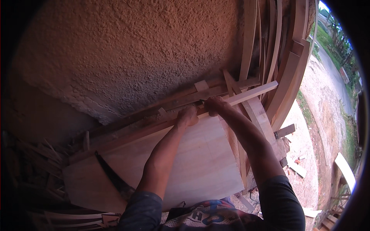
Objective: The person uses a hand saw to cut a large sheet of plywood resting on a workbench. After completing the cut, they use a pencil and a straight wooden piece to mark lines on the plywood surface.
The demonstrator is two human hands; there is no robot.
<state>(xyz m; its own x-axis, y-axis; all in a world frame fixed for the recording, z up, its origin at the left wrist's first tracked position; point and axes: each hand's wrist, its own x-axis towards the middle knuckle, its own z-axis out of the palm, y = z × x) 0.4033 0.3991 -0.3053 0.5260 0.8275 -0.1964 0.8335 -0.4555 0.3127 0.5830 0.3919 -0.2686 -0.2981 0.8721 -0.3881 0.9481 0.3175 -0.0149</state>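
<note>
Both arms reach forward over a pale plywood sheet [192, 154] to its far edge. My left hand [188, 115] is closed at that edge, beside a long wooden strip. Close on its right, my right hand [214, 106] is closed too, over the near end of a pale batten [252, 92] that runs out to the right. A small dark piece shows between the hands; its kind is too small to tell, and the fingers hide what they grip. On the left of the sheet lies a dark handsaw [110, 173], its handle end partly behind my left sleeve.
A rough plastered wall [146, 50] rises beyond the boards. Several long planks [291, 77] lean at the far right. Scrap wood [42, 154] is heaped at the left. Offcuts [296, 168] lie on bright ground to the right, beside a road.
</note>
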